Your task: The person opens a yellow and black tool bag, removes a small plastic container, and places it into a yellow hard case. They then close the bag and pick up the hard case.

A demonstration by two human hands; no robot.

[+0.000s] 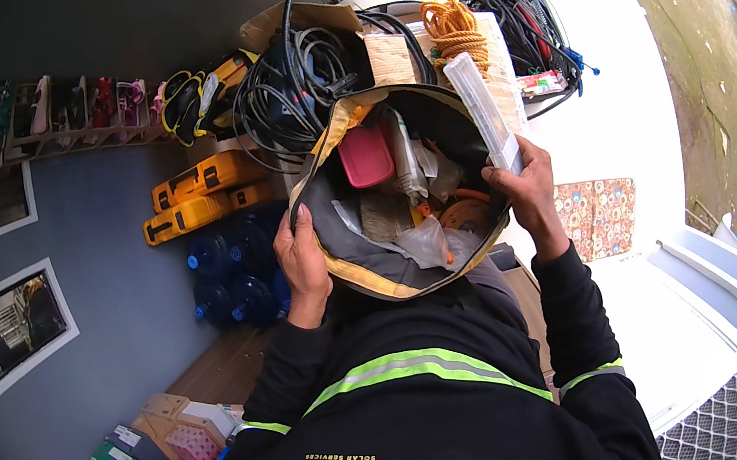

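Note:
A black tool bag (364, 256) with yellow trim gapes wide in front of my body. On its left rim my left hand (303, 266) is closed, thumb over the edge. My right hand (530, 188) grips the near end of a long clear plastic case (478, 100), tilted over the bag's right side; its contents are hard to make out. Inside the bag lie a pink plastic box (367, 156), clear plastic packets (428, 243) and a round orange item (465, 215), partly covered. The bag's bottom is hidden by these things.
Beyond the bag are coiled black cables (300, 85), an orange rope coil (455, 29) and a black crate (524, 21) of cables. Yellow tool cases (203, 191) and blue water bottles (239, 266) stand left. A patterned mat (594, 216) lies right; shoe boxes (180, 433) sit lower left.

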